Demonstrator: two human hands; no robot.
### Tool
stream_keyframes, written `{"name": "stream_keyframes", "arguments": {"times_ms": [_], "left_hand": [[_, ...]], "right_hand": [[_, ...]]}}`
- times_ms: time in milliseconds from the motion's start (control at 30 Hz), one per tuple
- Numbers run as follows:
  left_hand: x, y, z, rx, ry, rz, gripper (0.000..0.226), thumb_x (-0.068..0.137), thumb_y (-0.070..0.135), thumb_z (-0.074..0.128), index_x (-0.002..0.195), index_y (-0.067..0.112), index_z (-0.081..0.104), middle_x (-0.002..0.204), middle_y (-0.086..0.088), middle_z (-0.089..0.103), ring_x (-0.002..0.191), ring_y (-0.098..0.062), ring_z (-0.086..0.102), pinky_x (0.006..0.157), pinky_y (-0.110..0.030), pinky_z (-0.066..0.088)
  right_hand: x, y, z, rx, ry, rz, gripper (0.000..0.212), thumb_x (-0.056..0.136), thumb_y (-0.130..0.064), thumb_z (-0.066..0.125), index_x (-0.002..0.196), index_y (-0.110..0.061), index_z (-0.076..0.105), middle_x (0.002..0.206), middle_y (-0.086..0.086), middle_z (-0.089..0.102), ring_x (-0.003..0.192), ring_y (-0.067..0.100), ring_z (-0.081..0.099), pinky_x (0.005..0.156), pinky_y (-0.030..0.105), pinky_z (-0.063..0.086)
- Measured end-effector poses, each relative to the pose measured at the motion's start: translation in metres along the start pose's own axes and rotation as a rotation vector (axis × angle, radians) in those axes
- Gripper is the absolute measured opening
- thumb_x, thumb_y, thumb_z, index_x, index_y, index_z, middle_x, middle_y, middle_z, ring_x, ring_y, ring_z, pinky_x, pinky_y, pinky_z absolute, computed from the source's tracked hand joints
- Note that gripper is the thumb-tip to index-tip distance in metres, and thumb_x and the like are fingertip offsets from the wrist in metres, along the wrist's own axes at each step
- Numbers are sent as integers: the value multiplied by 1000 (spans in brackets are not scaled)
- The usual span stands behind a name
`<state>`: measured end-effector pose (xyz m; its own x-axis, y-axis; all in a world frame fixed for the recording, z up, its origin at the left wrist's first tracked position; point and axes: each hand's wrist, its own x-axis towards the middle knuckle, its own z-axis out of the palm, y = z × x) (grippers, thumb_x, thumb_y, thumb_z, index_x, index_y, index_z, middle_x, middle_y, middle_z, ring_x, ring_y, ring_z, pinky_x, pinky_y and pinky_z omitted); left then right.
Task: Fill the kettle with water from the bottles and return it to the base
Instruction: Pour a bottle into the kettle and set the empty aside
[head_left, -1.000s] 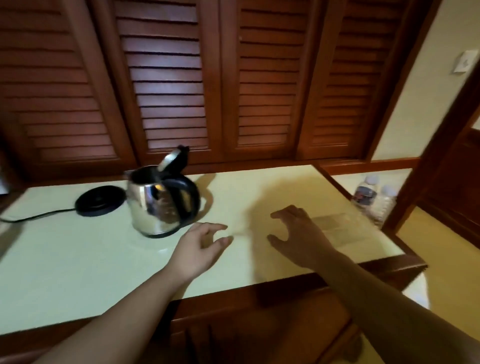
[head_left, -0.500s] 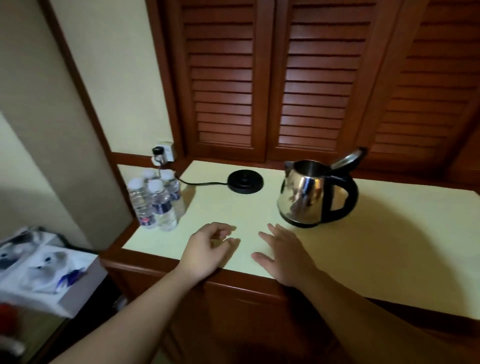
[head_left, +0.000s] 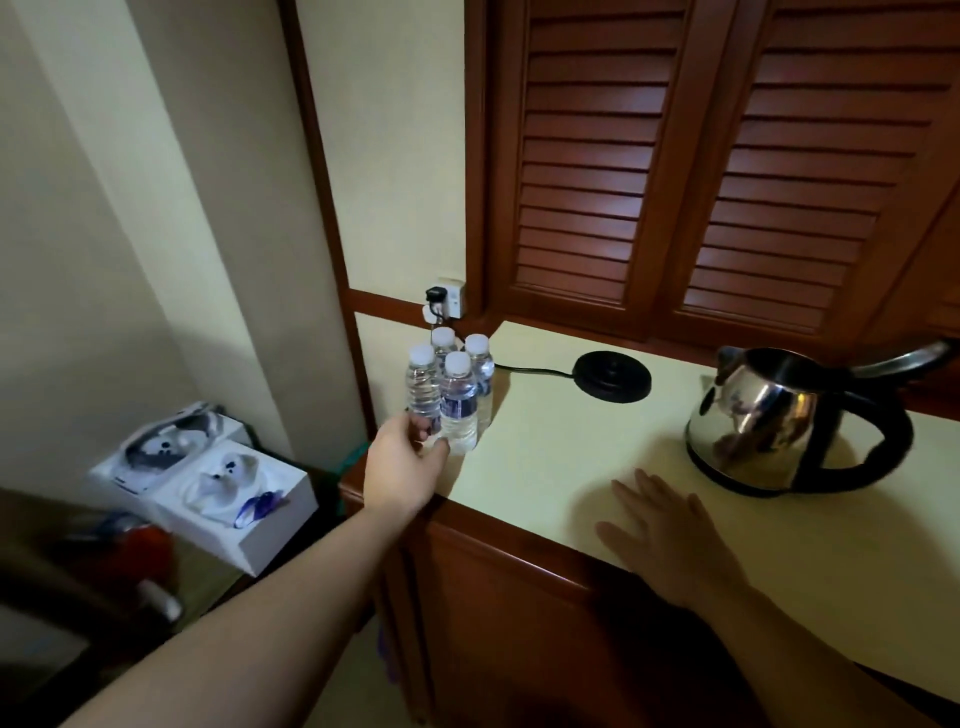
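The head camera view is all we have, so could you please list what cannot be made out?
- Steel kettle: its lid tip is cut off by the right edge.
- Rearmost clear water bottle: body hidden behind the front bottles.
- Left hand: fingertips blurred at the bottles, grip unclear.
- Bottle labels: too small.

Four water bottles (head_left: 457, 395) stand clustered, touching, at the countertop's (head_left: 561, 457) left corner; the wall (head_left: 384, 156) and socket plug (head_left: 436, 296) close off their rear. The power cord (head_left: 530, 370) runs behind them to the kettle base (head_left: 612, 375). Bare countertop lies open between bottles and kettle (head_left: 779, 415). The kettle's raised lid (head_left: 904, 358) leaves its mouth accessible from above.
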<state>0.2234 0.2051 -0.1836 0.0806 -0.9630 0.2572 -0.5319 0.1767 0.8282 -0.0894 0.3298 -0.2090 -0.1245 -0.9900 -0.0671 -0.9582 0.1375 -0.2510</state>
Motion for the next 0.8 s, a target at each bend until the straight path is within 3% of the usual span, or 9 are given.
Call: {"name": "stream_keyframes", "arguments": {"times_ms": [133,267,400,567,800], "left_hand": [[35,-9,-6,-29,23,-97,51,76,31,88,109,21,52,105,-2,63,94,-20,63,82,-35,50],[62,-13,-10,-44,-124,-55,80,69,26,92,138,21,50,125,5,65,110,-15,65,98,-36,53],[70,-17,-13,-38,-194,-2,59,68,24,87,121,31,63,110,13,75,100,-11,72,99,-43,57],[46,-18,-24,-117,-174,8,49,69,21,90,107,35,61,103,13,76,95,-6,72,91,-35,58],[1,0,-13,-148,-270,118,51,70,22,93,111,33,63,109,15,74,102,-2,68,89,-25,53]], "right_hand": [[1,3,3,31,14,5,76,93,-77,30,160,-42,19,171,-10,2,157,9,-4,127,46,-2],[2,4,4,54,19,13,74,94,-75,35,160,-43,20,171,-12,2,156,7,-3,127,44,-3],[2,6,5,91,35,15,74,93,-76,38,158,-44,25,171,-13,5,156,5,-1,127,42,-2],[1,6,5,111,48,20,73,93,-74,41,158,-43,28,170,-13,9,156,5,2,127,40,-3],[-2,3,-2,175,57,28,71,93,-68,52,155,-35,39,168,-11,20,156,7,11,127,39,1]]}}
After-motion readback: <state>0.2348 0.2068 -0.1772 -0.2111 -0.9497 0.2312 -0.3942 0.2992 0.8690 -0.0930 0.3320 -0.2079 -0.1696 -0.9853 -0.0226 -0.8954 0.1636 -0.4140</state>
